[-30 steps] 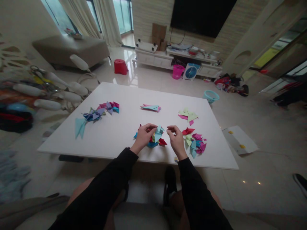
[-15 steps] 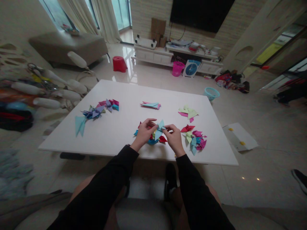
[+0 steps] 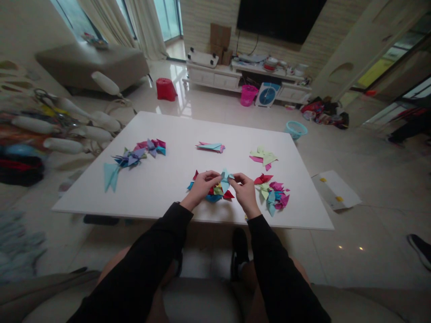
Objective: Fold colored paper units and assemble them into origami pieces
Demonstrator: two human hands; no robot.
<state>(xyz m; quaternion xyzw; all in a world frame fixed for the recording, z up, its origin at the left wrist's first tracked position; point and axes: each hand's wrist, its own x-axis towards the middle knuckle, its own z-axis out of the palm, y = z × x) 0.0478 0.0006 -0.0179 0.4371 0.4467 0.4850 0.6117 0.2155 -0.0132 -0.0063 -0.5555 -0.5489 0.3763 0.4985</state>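
A light blue origami crane (image 3: pixel 225 181) is pinched between my two hands, above the near middle of the white table (image 3: pixel 161 188). My left hand (image 3: pixel 203 185) has thumb and fingers closed on its left side. On its right side, my right hand (image 3: pixel 244 190) grips it the same way. Beneath them lies a pile of folded paper pieces (image 3: pixel 213 197) in red, blue, green and yellow, partly hidden by my left hand. To the right of my right hand sits another cluster of paper cranes (image 3: pixel 278 196) in magenta, red, green and blue.
A flat stack of folded paper (image 3: pixel 210 147) lies farther back. Light green and pink pieces (image 3: pixel 264 157) are at the right, and a long row of purple, blue and magenta cranes (image 3: pixel 134 154) at the left. A blue basket (image 3: pixel 296 130) stands past the table's right corner.
Both hands stay on the light blue crane, which has turned a little and now hangs more upright between my fingers. The whole view has shifted slightly.
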